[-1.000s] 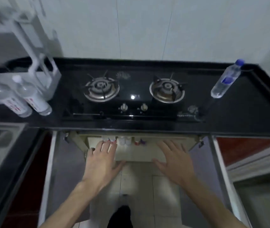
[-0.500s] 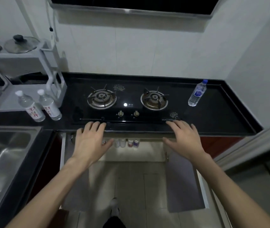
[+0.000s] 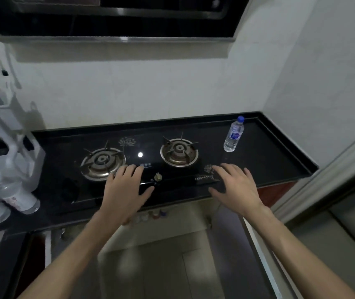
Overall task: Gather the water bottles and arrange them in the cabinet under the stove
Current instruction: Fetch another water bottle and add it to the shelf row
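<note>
Judged partly done. Saw several small bottle caps point(image 3: 155, 213), white, red and blue, lined up just inside the open cabinet under the stove point(image 3: 172, 221), half hidden by the counter edge; took these for bottles already stowed, though too small to be sure. Counted three water bottles not yet gathered: one blue-capped bottle point(image 3: 233, 134) standing upright at the right end of the countertop point(image 3: 280, 160), well apart from both hands, and two white-capped bottles point(image 3: 14, 194) side by side at the far left, blurred, beside a pale grey rack point(image 3: 10, 134).

Found the left hand point(image 3: 127, 188) empty, fingers spread flat above the glass hob point(image 3: 142, 169) near the left burner point(image 3: 102, 164). Found the right hand point(image 3: 235, 186) likewise empty and splayed near the hob's front right corner. Could not tell whether either palm touched the surface.

Noted glossy black glass and stone, ribbed clear plastic on the blue-capped bottle with a blue label, round steel burner rings with pronged supports, one small brass-toned knob point(image 3: 157, 177), matt white wall tiles, and a dark range hood point(image 3: 116, 16) with a brushed metal lip.
</note>
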The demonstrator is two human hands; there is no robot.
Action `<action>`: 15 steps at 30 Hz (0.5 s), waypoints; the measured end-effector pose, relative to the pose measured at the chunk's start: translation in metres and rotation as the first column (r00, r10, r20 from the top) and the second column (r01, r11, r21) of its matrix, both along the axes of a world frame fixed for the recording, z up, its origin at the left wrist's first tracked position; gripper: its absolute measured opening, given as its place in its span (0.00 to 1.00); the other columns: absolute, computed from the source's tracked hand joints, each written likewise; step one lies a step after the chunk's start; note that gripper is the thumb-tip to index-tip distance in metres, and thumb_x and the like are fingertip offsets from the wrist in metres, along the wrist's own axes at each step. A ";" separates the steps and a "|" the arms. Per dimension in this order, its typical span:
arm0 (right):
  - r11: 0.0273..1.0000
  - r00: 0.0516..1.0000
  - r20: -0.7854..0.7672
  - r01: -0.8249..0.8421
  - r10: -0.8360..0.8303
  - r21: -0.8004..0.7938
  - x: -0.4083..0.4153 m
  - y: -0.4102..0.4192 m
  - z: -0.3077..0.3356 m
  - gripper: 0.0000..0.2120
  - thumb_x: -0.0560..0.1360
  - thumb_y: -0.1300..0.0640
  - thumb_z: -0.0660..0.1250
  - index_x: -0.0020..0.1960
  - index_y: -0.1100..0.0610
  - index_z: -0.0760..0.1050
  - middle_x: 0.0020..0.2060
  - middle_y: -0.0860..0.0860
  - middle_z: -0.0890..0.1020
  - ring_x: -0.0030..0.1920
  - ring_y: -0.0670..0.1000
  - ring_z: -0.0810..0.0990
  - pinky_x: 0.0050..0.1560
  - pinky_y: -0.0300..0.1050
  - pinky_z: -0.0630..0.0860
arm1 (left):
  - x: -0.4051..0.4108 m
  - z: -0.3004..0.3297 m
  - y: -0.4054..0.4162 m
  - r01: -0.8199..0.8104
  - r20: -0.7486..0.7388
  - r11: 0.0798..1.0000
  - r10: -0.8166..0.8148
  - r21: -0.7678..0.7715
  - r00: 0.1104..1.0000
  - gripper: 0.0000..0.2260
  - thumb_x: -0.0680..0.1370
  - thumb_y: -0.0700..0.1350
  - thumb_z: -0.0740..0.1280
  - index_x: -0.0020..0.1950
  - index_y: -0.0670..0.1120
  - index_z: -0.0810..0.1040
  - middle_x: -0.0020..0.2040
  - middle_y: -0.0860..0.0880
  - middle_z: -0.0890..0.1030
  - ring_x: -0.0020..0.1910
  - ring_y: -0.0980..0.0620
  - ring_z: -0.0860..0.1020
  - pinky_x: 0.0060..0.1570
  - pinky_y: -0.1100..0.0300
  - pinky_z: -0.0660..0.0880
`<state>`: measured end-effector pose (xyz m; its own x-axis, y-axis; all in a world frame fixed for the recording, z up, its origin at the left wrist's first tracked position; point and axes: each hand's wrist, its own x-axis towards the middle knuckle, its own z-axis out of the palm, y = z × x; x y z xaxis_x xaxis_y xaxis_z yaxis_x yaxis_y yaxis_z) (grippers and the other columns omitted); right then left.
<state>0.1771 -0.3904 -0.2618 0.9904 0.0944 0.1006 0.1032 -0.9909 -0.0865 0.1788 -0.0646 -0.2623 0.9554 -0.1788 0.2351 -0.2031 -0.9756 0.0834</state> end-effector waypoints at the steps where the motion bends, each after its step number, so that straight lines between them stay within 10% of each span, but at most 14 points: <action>1: 1.000 1.000 0.001 0.026 -0.026 0.011 0.007 -0.003 0.001 0.36 0.74 0.35 0.67 0.78 0.46 0.68 0.75 0.48 0.73 0.77 0.54 0.68 0.78 0.66 0.62 | 0.015 0.004 -0.008 0.032 0.004 0.999 -0.032 0.003 0.999 0.30 0.78 0.66 0.67 0.73 0.48 0.75 0.68 0.48 0.80 0.70 0.45 0.76 0.66 0.44 0.76; 15: 0.952 0.960 0.024 0.272 -0.278 0.141 0.136 -0.101 -0.007 0.35 0.74 0.36 0.68 0.79 0.44 0.68 0.73 0.47 0.75 0.76 0.53 0.70 0.79 0.67 0.62 | 0.210 0.000 -0.124 0.278 -0.057 0.961 -0.278 -0.012 0.959 0.29 0.78 0.64 0.70 0.72 0.47 0.75 0.68 0.45 0.80 0.67 0.40 0.77 0.63 0.39 0.76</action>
